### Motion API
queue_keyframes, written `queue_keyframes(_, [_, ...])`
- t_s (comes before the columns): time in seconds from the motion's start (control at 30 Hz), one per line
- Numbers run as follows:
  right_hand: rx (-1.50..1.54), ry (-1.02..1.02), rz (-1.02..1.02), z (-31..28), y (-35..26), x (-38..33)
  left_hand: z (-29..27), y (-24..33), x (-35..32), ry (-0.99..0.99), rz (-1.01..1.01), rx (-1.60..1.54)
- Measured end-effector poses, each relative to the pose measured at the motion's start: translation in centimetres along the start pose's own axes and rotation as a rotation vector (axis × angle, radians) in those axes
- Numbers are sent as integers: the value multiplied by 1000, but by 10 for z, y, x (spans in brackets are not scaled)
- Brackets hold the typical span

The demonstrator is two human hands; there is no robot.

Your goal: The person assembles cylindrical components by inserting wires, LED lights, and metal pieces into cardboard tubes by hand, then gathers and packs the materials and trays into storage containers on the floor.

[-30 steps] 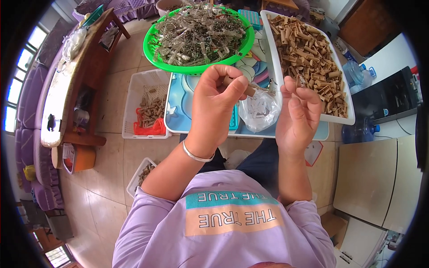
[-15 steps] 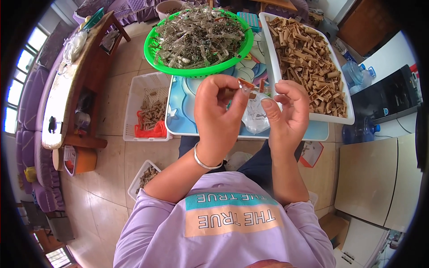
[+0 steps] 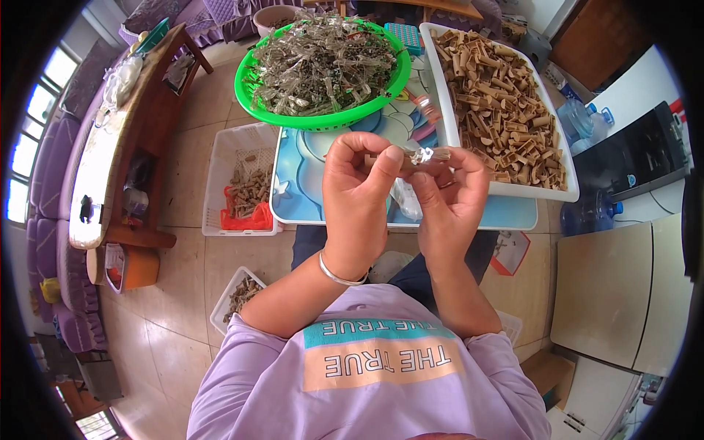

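Above the near edge of the blue patterned table (image 3: 293, 209), my hands are close together. My left hand (image 3: 358, 187) pinches a small brown piece, mostly hidden behind the fingers; it resembles the half-tube pieces in the tray. A small clear plastic piece (image 3: 425, 155) with a shiny spot bridges the gap between my fingertips. Its other end is pinched by my right hand (image 3: 456, 194). How the two pieces meet is too small to tell. Below them on the table lies a clear plastic bag (image 3: 405, 199), partly covered by my right hand.
A green basket (image 3: 330, 121) heaped with clear plastic pieces stands at the far left of the table. To its right is a white tray (image 3: 522, 192) full of brown half-tube pieces. Left on the floor stand a white crate (image 3: 220, 165) and a smaller white bin (image 3: 222, 304).
My right hand has moved left and closed in on the left one. A clear plastic piece now shows between the fingertips, where before the right fingers were apart.
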State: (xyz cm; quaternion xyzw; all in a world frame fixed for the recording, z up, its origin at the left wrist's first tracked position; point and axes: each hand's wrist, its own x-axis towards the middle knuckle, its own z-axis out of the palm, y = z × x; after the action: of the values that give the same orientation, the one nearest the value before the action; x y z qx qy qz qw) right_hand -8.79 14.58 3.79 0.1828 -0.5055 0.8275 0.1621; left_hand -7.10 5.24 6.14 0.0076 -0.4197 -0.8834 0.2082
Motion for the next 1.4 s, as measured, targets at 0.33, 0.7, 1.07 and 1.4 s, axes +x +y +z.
queue_keyframes(0.33, [-373,19,-120,-20,-1,-3,-3,-2,-3,-5,88,200])
queue_keyframes(0.7, [-767,-124,-556,-18,-14,2,-5,-3,-8,-30,280,369])
queue_keyframes(1.07, [45,42,293,-26,-31,-4,-20,-32,70,-48,332,744])
queue_keyframes(1.4, [-22,54,329,-45,-15,-9,-36,-22,50,-124,448,904])
